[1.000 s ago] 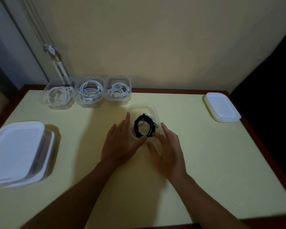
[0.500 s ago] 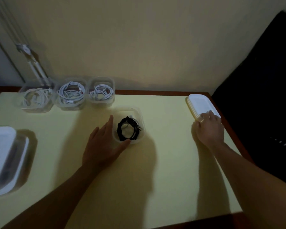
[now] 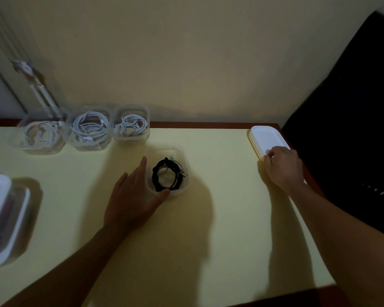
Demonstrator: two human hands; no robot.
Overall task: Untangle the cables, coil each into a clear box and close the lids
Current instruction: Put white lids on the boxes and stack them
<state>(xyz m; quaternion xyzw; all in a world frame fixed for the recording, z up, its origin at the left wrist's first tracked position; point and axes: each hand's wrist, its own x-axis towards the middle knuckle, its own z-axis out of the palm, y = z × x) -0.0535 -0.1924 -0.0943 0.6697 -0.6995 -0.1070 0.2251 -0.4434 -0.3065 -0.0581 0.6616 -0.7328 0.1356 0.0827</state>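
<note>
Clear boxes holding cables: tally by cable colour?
Boxes with white cable: 3
Box with black cable: 1
Total: 4

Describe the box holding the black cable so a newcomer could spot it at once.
Start at the yellow table and find the row of three clear boxes at its far left edge. Just nearer and to their right stands a lone clear box, the left hand against its side. It alone holds a black cable; the others hold white ones.
</note>
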